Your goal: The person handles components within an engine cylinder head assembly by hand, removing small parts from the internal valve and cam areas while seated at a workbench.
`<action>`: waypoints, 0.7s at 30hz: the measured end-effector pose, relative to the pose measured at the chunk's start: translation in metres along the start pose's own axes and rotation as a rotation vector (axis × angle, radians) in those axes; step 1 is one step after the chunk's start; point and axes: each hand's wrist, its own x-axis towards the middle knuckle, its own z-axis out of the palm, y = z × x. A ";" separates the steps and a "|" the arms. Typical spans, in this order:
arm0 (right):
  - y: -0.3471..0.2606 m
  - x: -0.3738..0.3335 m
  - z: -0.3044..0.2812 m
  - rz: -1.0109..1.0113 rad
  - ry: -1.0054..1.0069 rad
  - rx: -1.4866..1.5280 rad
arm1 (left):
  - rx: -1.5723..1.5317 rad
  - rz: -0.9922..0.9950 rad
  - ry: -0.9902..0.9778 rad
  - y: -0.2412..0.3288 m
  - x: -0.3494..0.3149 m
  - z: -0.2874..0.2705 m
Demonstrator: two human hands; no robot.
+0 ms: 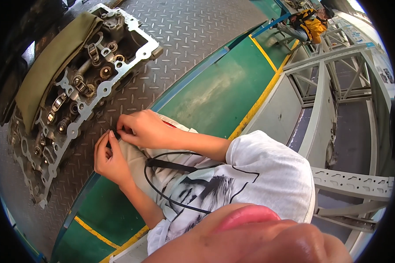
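Observation:
At the near edge of the bench my left hand (111,158) is closed, with thumb and fingertips pinched together. My right hand (145,128) curls just beside it, its thumb and forefinger pinched too. The fingertips nearly meet; anything between them is too small or hidden to make out. Beyond my hands lies an engine cylinder head (104,90), its bright machined rim facing up and rocker arms (80,84) and round valve parts showing inside. Neither hand touches it. A folded olive-green cloth strip (52,65) is draped along its far side.
The bench has a diamond-plate metal top (180,26). Below is a green floor (202,98) with yellow lines. Grey metal frames (322,114) stand to the right. A person in a yellow and black jacket (314,28) sits far right. A black cord (147,175) loops over my lap.

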 end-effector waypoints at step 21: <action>-0.009 0.001 0.003 0.109 -0.008 0.122 | -0.025 -0.056 0.021 0.002 -0.001 -0.003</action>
